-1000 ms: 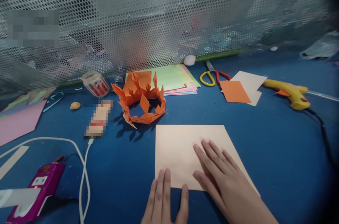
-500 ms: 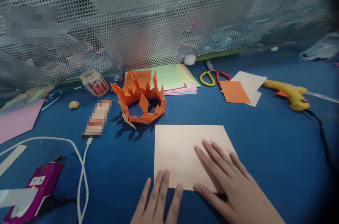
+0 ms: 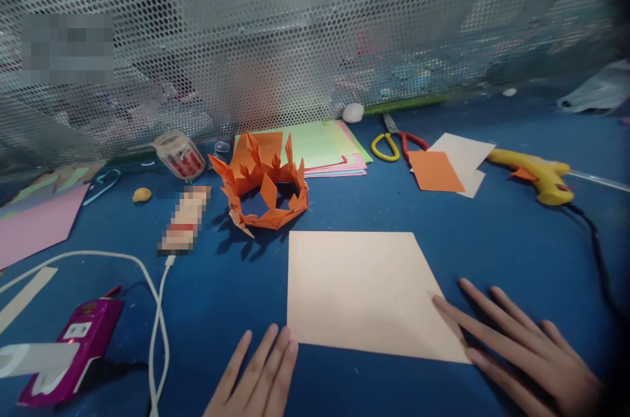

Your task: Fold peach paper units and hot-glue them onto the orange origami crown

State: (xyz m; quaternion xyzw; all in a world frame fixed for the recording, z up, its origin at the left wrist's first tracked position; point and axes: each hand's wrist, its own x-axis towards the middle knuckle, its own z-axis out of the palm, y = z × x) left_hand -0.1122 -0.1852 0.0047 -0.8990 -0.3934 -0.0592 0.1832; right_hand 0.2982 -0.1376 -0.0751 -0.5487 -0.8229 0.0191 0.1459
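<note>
A pale peach sheet of paper lies flat on the blue table in front of me. My left hand rests flat at the bottom edge, fingers stretched out, its tips just short of the sheet's near left corner. My right hand lies open on the table to the right, with a fingertip touching the sheet's right edge. Neither hand holds anything. Behind the sheet stands an orange folded paper crown.
A perforated metal screen closes the back. Along it lie a stack of coloured paper, yellow-and-red scissors, orange and cream paper pieces and a yellow glue gun. A white cable and magenta device sit at left.
Both hands have slid off the peach sheet: the right hand moved out to the right, the left hand drew back and left toward me. The sheet stays flat.
</note>
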